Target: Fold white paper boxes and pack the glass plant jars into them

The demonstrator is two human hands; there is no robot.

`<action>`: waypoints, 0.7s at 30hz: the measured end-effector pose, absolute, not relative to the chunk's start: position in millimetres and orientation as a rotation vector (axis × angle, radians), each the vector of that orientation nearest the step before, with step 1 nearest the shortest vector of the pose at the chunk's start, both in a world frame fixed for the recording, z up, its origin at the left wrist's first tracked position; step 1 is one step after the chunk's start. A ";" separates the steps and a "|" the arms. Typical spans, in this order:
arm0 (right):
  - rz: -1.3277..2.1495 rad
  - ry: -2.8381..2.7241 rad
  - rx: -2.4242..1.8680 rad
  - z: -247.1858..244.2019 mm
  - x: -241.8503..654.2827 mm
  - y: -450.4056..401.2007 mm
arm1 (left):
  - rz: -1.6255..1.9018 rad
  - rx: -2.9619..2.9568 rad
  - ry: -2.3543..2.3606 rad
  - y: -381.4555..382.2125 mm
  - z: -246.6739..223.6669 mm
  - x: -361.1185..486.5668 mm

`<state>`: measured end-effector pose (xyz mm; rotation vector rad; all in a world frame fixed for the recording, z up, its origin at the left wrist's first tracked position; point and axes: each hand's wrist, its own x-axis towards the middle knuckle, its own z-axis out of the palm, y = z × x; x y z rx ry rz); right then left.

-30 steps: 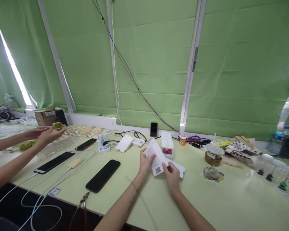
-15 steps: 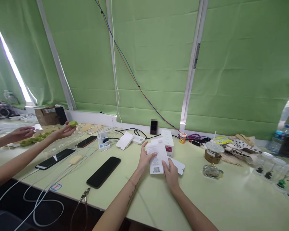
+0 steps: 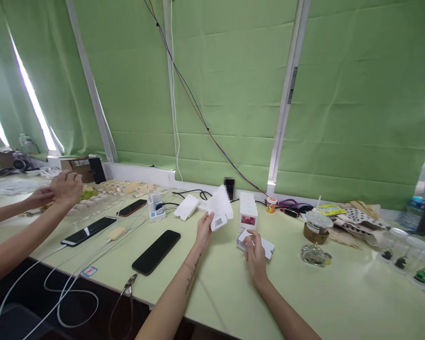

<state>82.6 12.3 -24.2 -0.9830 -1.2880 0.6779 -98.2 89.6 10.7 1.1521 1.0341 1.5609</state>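
Observation:
My left hand (image 3: 205,229) is closed on the lower left edge of a white printed carton (image 3: 219,205). The carton is raised and tilted, its barcode facing me. Over the table to its right, my right hand (image 3: 255,250) has its fingers bent but apart, with nothing visible in them. Below those fingertips lies another white carton (image 3: 268,247), partly covered by the hand; whether they touch it I cannot tell. Just behind stands a row of white boxes (image 3: 248,208), the front one with a pink-red picture.
Left of me lie a black phone (image 3: 156,252), a power strip (image 3: 156,208) and cables. Another person's hands (image 3: 65,186) work at the far left. A glass bottle (image 3: 315,255), a lidded cup (image 3: 318,226) and clear jars (image 3: 403,255) stand on the right.
My right hand has let go of the printed carton and moved down toward the other carton. My left hand has carried the printed carton left and up. The other person's hands have come together.

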 end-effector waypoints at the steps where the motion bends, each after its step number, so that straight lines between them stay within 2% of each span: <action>1: 0.678 -1.305 -0.987 -24.8 82.1 12.3 | 1.600 1.156 1.104 94.5 8.9 -105.8; 5: 0.676 -1.405 -0.986 -23.6 80.1 9.9 | 1.590 1.276 1.427 107.7 -2.9 -128.3; 10: 0.484 -1.698 -1.000 -19.8 81.0 1.5 | 1.371 1.551 1.642 106.5 -18.4 -122.8; 14: 0.248 -1.896 -0.969 -15.4 91.9 0.0 | 1.255 1.755 1.609 95.5 -16.7 -110.9; 21: 0.023 -1.789 -1.144 -14.8 146.9 16.2 | 1.212 2.032 1.280 64.3 -1.6 -76.9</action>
